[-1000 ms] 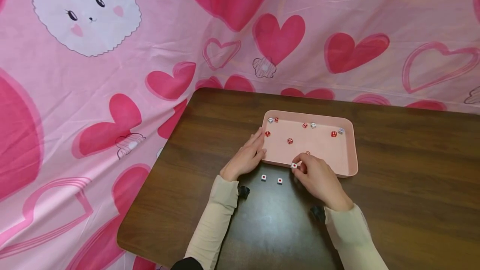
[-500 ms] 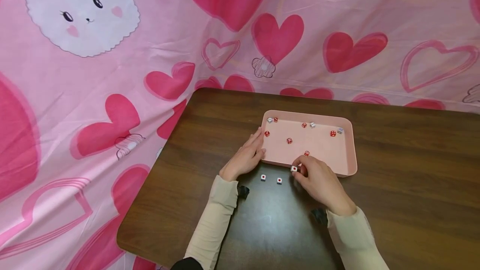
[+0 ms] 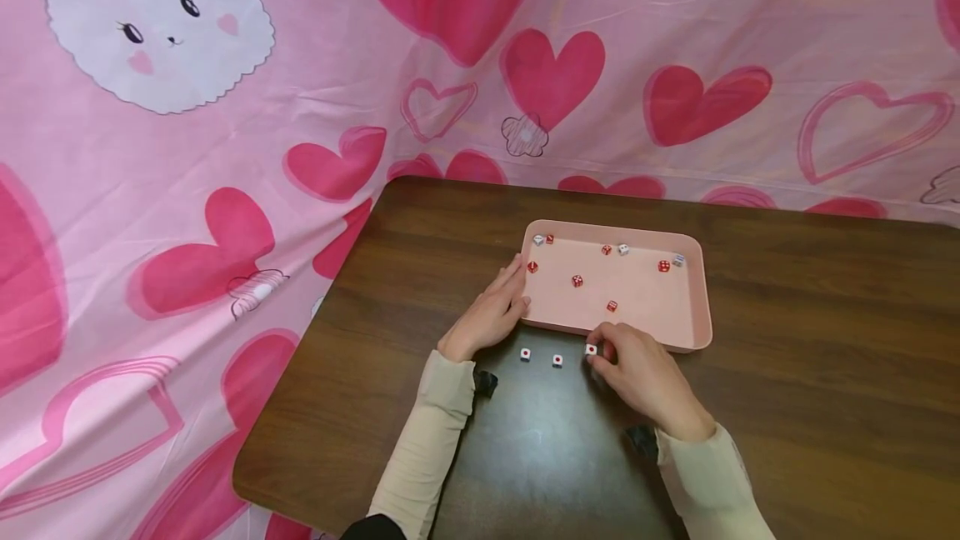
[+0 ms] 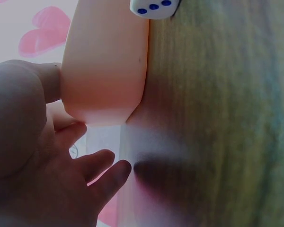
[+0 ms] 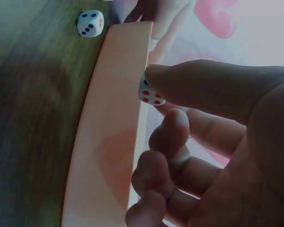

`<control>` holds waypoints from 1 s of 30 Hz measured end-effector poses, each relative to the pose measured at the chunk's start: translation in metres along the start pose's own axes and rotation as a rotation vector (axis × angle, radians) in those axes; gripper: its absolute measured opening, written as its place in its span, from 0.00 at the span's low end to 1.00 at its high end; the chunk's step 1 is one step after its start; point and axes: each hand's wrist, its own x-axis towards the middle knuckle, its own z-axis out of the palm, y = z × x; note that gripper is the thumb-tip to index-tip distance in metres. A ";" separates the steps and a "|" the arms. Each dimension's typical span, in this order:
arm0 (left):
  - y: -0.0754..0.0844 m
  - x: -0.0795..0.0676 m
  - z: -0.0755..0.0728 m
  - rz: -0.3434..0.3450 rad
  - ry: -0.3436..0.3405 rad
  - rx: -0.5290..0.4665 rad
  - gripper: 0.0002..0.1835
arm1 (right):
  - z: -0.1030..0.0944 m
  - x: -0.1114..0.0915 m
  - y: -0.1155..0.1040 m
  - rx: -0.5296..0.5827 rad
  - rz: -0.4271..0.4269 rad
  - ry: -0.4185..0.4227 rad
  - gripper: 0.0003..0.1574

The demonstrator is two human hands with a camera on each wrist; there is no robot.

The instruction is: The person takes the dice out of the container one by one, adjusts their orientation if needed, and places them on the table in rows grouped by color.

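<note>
My right hand (image 3: 643, 373) pinches a white die (image 3: 591, 350) between thumb and fingers, just in front of the pink tray (image 3: 702, 290). In the right wrist view this die (image 5: 151, 94) shows red pips on one side, its top partly covered by the thumb. Two more white dice, a left one (image 3: 526, 354) and a right one (image 3: 557, 361), sit on the table with a red pip facing up. My left hand (image 3: 489, 317) rests against the tray's left front corner, thumb at the front and fingers along the side.
Inside the tray lie several red dice, one (image 3: 612, 306) near the front wall, and white dice such as one (image 3: 623, 249) along the back. The dark wooden table (image 3: 825, 340) extends to the right. A pink heart-patterned cloth (image 3: 450, 23) hangs behind and at the left.
My right hand has come back from the tray's front rim toward me, carrying the white die down beside the two on the table. The left hand stays at the tray.
</note>
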 end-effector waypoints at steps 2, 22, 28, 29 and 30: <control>0.000 0.000 0.000 0.002 0.001 0.003 0.34 | 0.002 -0.001 0.001 -0.001 0.001 -0.004 0.08; 0.000 0.001 -0.001 -0.003 0.001 -0.005 0.34 | 0.019 0.000 0.009 -0.053 0.032 -0.036 0.06; 0.000 0.001 -0.001 -0.005 -0.001 -0.013 0.34 | 0.022 0.001 0.011 -0.053 0.056 -0.061 0.07; 0.000 0.001 -0.001 -0.006 -0.002 -0.014 0.34 | 0.023 0.001 0.012 -0.053 0.057 -0.062 0.08; 0.000 0.001 -0.001 -0.009 -0.003 -0.013 0.34 | 0.024 0.001 0.012 -0.054 0.056 -0.062 0.08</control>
